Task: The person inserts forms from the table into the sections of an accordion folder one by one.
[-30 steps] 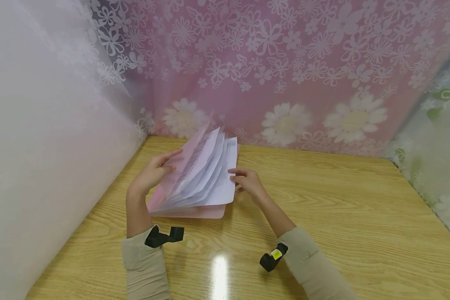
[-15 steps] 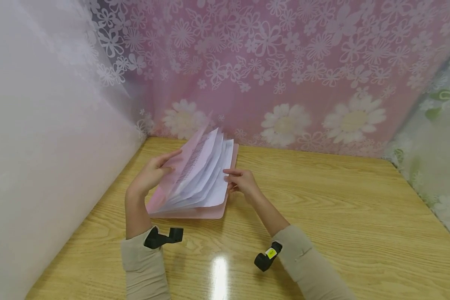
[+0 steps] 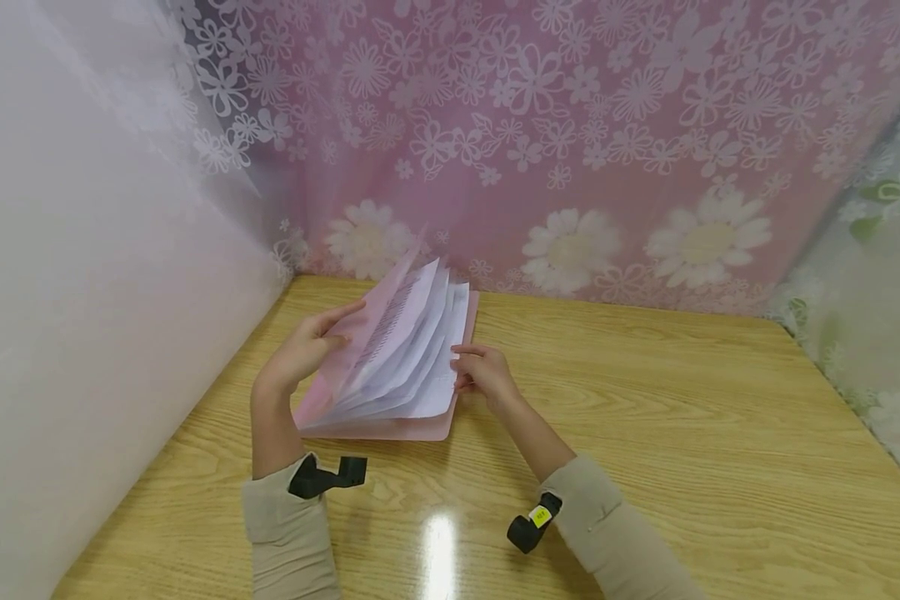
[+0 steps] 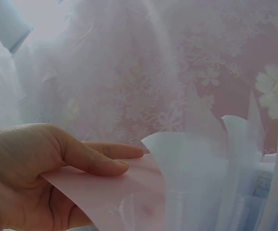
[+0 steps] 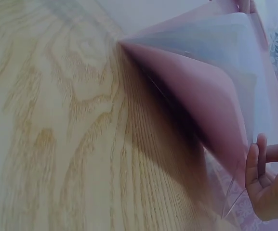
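At the far left corner of the wooden table (image 3: 645, 433), the head view shows me a pink folder (image 3: 390, 427) lying open near the floral curtain (image 3: 570, 125), its white sheets (image 3: 412, 367) fanned upward inside it. My left hand (image 3: 303, 350) props the raised front cover, thumb laid across its face; my right hand (image 3: 483, 373) pinches the right edge of the sheets with curled fingers. To leaf through cleanly, I judge it best to keep the cover steady with the left and separate one sheet at a time with the right, pinching lightly so the paper does not crease or slide out.

On the left wrist view, my left hand (image 4: 37, 178) grips the pink cover (image 4: 124, 192), thumb on top and palm beneath, with the sheets (image 4: 196, 168) standing in curved leaves just beyond; print shows faintly at the lower right.

From the right wrist view, the folder (image 5: 191, 101) gapes above the table (image 5: 47, 144), its lower flap lifted off the wood. My right hand (image 5: 271, 183) shows only at the corner, fingers curled at the folder's edge; what exactly they pinch I cannot tell here.
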The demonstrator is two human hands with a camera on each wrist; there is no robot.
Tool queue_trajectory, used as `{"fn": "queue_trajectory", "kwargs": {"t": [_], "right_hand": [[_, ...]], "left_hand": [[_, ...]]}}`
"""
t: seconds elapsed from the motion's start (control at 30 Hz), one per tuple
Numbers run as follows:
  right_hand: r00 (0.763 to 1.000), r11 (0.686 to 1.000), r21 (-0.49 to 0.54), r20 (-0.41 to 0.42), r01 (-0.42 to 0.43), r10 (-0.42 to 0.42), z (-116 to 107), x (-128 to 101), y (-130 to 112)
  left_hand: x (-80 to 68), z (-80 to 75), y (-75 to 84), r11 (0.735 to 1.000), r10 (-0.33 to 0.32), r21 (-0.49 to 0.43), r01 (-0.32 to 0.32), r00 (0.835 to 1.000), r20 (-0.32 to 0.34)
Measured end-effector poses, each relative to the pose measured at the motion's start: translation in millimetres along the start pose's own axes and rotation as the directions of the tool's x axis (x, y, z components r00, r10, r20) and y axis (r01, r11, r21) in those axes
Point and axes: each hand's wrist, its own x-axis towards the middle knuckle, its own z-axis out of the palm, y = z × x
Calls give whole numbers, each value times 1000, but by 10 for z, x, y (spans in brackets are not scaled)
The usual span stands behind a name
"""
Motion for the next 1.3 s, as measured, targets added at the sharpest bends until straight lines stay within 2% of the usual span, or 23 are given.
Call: {"fn": "queue_trajectory", "kwargs": {"t": [0.2,0.4,0.53,0.7,0.97,1.1,1.2,1.3], "right_hand": [[996,989,-131,69,72,-63,12,21,-2],[980,969,-218,186,112,-71,-1,102,0],[970,954,-271,234,126,-62,-27,144,3],[964,926,-346,259,152,-62,-26,172,-14],[951,849,-462,274,257,-139,38,211,-52],[941,804,-503,270,318,-203,65,216,-47],[941,777,-537,254,329,-223,87,215,-30],[946,776,-546,244,316,-213,112,211,-3]], "left_hand": [[-4,3,10,1000,1,4,-1,1000,-4],[-6,5,4,1000,5,-1,-5,1000,4],[-2,9,2,1000,5,2,-5,1000,7],[7,19,12,1000,7,23,-7,1000,9],[20,21,16,999,11,40,-12,1000,19],[26,19,2,999,9,35,-10,1000,19],[28,25,-7,999,14,39,-15,1000,19],[19,35,-9,998,21,51,-22,1000,22]]}}
